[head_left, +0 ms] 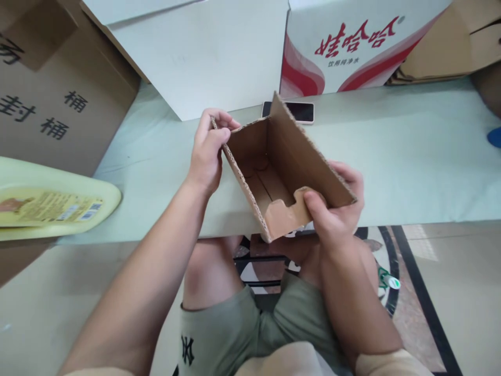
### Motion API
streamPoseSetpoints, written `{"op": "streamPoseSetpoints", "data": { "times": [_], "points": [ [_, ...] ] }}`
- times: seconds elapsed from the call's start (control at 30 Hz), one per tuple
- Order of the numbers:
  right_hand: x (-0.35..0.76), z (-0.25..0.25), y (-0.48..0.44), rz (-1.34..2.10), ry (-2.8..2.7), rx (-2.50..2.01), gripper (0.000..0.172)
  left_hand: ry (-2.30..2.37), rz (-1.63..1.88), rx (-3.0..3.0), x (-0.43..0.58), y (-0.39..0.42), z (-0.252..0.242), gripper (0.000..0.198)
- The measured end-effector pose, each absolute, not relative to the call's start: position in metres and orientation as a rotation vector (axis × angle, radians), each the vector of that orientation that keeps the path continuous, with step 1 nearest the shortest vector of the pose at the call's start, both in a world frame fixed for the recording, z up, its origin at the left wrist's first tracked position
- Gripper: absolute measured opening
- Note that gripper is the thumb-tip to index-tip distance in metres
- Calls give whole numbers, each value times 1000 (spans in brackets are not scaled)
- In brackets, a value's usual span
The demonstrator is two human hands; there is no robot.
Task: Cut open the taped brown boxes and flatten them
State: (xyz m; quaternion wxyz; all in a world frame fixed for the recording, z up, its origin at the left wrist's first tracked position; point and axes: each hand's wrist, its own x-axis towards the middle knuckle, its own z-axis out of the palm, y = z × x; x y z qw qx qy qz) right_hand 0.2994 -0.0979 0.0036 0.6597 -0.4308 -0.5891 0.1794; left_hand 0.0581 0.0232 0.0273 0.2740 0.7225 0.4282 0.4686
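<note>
Both my hands hold a small brown cardboard box [291, 151], tilted with its open top toward me, above the front edge of the table. My left hand [209, 149] pinches the far left corner, thumb against the wall and fingers behind it. At the near right corner, my right hand [338, 203] has its thumb on a short, notched front flap [287, 218] and its fingers behind the right wall. Nothing lies inside the box; slits show in its bottom. Just beyond it, a phone [301, 112] lies on the table, partly hidden by the box.
A pale green cloth covers the table [410, 156]. Behind stand a white carton [219, 57] and one with red lettering [352, 47]. On the left are a large brown carton [78, 78] and a pale yellow bottle [58, 198]. Brown cardboard [438, 47] sits at the back right.
</note>
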Motion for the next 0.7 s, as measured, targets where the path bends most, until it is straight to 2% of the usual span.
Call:
{"op": "streamPoseSetpoints", "data": {
  "times": [0.07, 0.13, 0.3, 0.37, 0.43, 0.5, 0.57, 0.7],
  "points": [
    [306, 4, -94, 448, -1349, -929, 29, 1143, 1308, 1771, 66, 25, 29, 42],
    [309, 2, -92, 493, -1373, -868, 27, 1185, 1300, 1735, 72, 30, 28, 47],
    [314, -2, -94, 569, -1444, -780, 55, 1274, 1274, 1829, 86, 40, 22, 57],
    [316, -1, -97, 586, -1436, -778, 53, 1272, 1290, 1872, 93, 41, 23, 57],
    [317, 1, -98, 606, -1413, -803, 38, 1253, 1265, 1956, 100, 41, 26, 47],
    [317, 2, -98, 613, -1403, -835, 27, 1228, 1206, 2038, 105, 42, 28, 29],
    [316, 3, -97, 602, -1391, -868, 26, 1214, 1166, 2072, 109, 43, 29, 15],
    [312, 4, -96, 605, -1333, -902, 26, 1224, 1170, 2038, 110, 44, 28, 9]
  ]
}}
